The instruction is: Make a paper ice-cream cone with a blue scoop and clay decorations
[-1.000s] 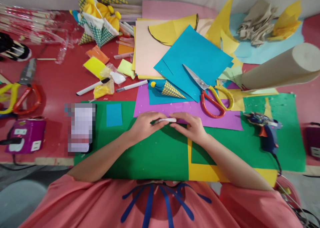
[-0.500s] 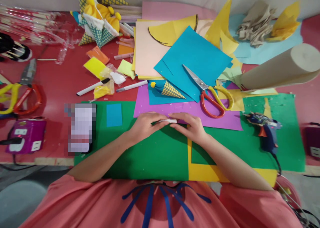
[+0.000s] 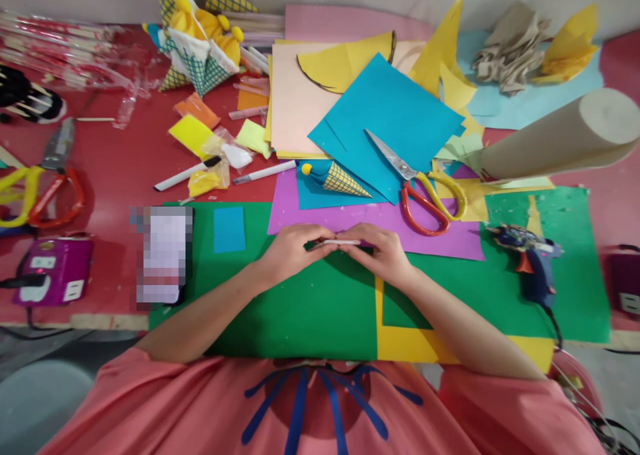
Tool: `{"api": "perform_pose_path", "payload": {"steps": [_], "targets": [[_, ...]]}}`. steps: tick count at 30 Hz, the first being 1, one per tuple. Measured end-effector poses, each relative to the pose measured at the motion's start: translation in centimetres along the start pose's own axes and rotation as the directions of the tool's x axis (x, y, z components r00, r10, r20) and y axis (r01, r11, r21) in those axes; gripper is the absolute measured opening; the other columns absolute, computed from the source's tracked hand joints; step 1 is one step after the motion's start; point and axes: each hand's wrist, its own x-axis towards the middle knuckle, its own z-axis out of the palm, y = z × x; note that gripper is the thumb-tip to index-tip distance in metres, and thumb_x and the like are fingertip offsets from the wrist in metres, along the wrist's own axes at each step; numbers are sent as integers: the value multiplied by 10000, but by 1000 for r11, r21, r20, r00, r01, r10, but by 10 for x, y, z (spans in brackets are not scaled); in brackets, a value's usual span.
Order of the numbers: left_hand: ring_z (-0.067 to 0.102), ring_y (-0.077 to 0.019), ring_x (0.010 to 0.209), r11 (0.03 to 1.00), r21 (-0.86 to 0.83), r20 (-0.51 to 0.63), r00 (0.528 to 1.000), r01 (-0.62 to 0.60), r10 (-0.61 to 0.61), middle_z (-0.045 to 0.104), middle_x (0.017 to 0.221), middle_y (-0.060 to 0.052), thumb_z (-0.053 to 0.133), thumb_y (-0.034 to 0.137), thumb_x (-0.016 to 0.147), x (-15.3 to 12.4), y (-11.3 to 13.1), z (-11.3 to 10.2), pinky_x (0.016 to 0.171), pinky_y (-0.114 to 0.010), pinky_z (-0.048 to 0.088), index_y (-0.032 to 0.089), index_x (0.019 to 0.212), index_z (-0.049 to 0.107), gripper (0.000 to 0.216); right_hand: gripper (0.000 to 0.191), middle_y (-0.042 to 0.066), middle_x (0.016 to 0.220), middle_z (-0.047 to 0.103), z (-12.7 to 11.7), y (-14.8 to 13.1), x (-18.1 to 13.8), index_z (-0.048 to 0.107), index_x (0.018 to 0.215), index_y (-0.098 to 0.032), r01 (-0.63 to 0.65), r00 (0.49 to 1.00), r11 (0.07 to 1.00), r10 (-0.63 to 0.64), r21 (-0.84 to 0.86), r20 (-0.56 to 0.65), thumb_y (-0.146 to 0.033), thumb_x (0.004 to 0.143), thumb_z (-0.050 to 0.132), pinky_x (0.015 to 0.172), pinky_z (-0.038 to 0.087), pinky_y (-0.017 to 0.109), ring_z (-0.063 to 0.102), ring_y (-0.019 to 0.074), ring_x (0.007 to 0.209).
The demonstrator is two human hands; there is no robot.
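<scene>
Between the fingertips of both hands stretches a thin white strip (image 3: 341,242), soft-looking; whether it is clay or something else I cannot tell. My left hand (image 3: 295,247) pinches its left end and my right hand (image 3: 383,247) its right end, the fingertips nearly meeting. Both hands are just above the green sheet (image 3: 295,322), at the near edge of a purple sheet (image 3: 440,242). Just beyond them a small patterned paper cone (image 3: 345,179) with a yellow ball tip lies on blue paper (image 3: 310,198). Scissors (image 3: 417,182) with red and yellow handles lie right of it.
A glue gun (image 3: 535,262) lies at right, near a paper roll (image 3: 560,138). At left are a phone (image 3: 165,255), a purple power box (image 3: 54,272) and more scissors (image 3: 55,168). Clay packets (image 3: 190,135), pens (image 3: 187,173) and a decorated cone piece (image 3: 197,42) lie farther back.
The white strip looks longer and thinner between my fingers. My right hand has shifted slightly left, closer to my left hand.
</scene>
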Motion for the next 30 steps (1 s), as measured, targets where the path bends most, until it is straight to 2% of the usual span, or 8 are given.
{"api": "perform_pose_path", "payload": {"steps": [4, 8, 13, 16, 19, 22, 25, 30], "targets": [[705, -130, 768, 990, -120, 36, 996, 79, -75, 763, 894, -21, 687, 374, 820, 0, 3, 0, 718, -207, 539, 192, 983, 700, 244, 120, 62, 888, 756, -1, 0, 0, 710, 976, -196, -36, 998, 999, 36, 9, -56, -199, 888, 628, 728, 567, 265, 716, 155, 816], [706, -126, 741, 917, -318, 116, 970, 239, -213, 760, 918, -28, 692, 358, 809, 3, 8, -3, 701, -213, 552, 185, 1009, 683, 264, 145, 66, 916, 763, -5, -2, 0, 725, 972, -210, -181, 979, 982, 186, 59, -84, -288, 865, 668, 742, 563, 300, 716, 177, 821], [679, -117, 571, 652, -599, 313, 886, 464, -342, 758, 828, -63, 670, 429, 828, 9, 10, -9, 501, -178, 473, 153, 1095, 638, 385, 304, 55, 1020, 743, -3, -1, 0, 681, 1105, -232, -360, 919, 863, 394, 354, -26, -353, 827, 708, 737, 567, 304, 704, 176, 861], [712, -146, 645, 427, -714, 454, 831, 555, -323, 763, 898, -88, 694, 450, 807, 10, 6, -9, 547, -193, 511, 157, 1107, 636, 424, 234, 34, 901, 720, -1, 0, 1, 704, 987, -223, -411, 878, 789, 477, 457, -36, -376, 811, 720, 700, 561, 296, 677, 162, 799], [730, -225, 907, 165, -773, 589, 790, 613, -170, 709, 1169, -121, 636, 534, 828, 10, 3, -7, 706, -298, 585, 200, 1198, 627, 498, 234, 38, 846, 691, -3, 0, 4, 722, 918, -211, -395, 894, 835, 445, 383, -48, -421, 815, 707, 723, 539, 319, 642, 173, 799], [655, -266, 1133, 14, -782, 621, 780, 624, -73, 574, 1396, -92, 549, 571, 872, 11, 4, -8, 792, -342, 586, 265, 1296, 581, 523, 332, 44, 898, 665, -5, 3, 5, 690, 1098, -227, -338, 929, 913, 363, 229, -74, -430, 834, 686, 780, 513, 349, 610, 186, 847], [631, -247, 1169, -50, -812, 583, 803, 582, -120, 518, 1455, -71, 471, 537, 925, 13, 6, -11, 823, -324, 575, 247, 1279, 599, 475, 412, 40, 937, 622, -7, 6, 6, 579, 1260, -242, -304, 934, 937, 329, 173, -139, -406, 885, 625, 767, 516, 341, 604, 177, 845], [686, -188, 1026, -66, -899, 435, 862, 434, -258, 663, 1266, -67, 594, 465, 881, 15, 4, -10, 846, -300, 575, 200, 1177, 640, 399, 288, 70, 1050, 623, -17, 5, 16, 596, 1161, -224, -225, 940, 974, 211, -22, -268, -286, 881, 620, 794, 534, 349, 629, 191, 923]]}}
